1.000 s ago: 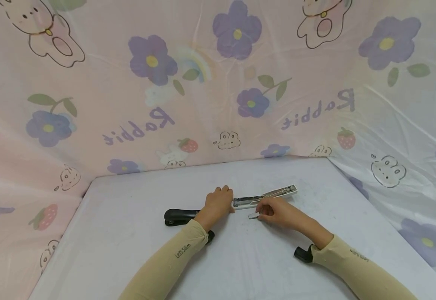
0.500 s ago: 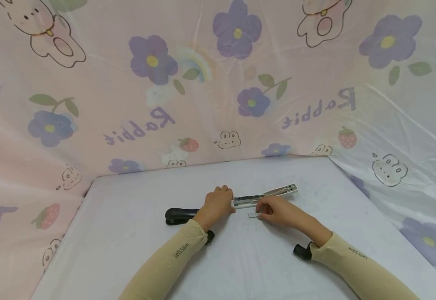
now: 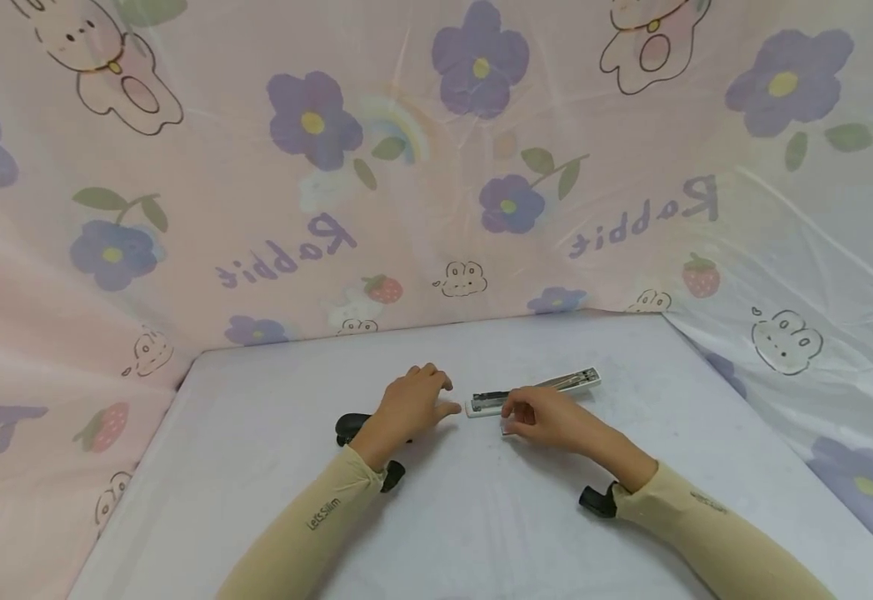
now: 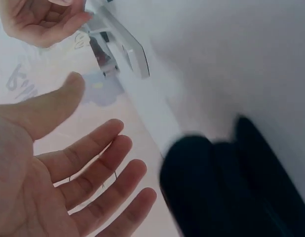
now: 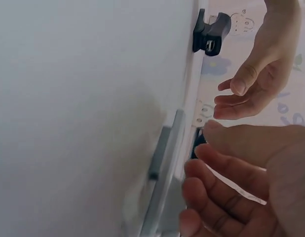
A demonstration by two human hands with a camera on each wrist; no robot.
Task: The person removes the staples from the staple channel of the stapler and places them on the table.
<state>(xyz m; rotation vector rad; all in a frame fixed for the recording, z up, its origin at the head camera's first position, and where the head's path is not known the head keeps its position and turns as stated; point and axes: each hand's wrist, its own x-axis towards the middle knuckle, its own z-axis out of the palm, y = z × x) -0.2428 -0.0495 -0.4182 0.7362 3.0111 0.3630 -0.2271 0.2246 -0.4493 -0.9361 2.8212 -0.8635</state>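
A white stapler (image 3: 487, 405), folded wide open with its metal channel showing, lies on the white table. Over its near side hovers my right hand (image 3: 552, 417), fingers loosely bent and a gap between thumb and forefinger in the right wrist view. Just below these fingertips lies a short grey strip (image 5: 160, 153), perhaps staples, beside the stapler; the hand partly hides it in the head view. My left hand (image 3: 410, 406) is spread, apart from the stapler's left end, palm bare in the left wrist view. A black stapler (image 3: 351, 426) sits behind the left wrist, partly covered.
A pink curtain (image 3: 406, 208) printed with flowers and rabbits rises at the table's back edge and along the sides. Black wrist mounts (image 3: 597, 502) stick out under both sleeves. Table surface (image 3: 481, 533) extends in front of the hands.
My left hand has let go of the white stapler's left end and moved left, its fingers opening. The right hand has shifted slightly left over the grey strip.
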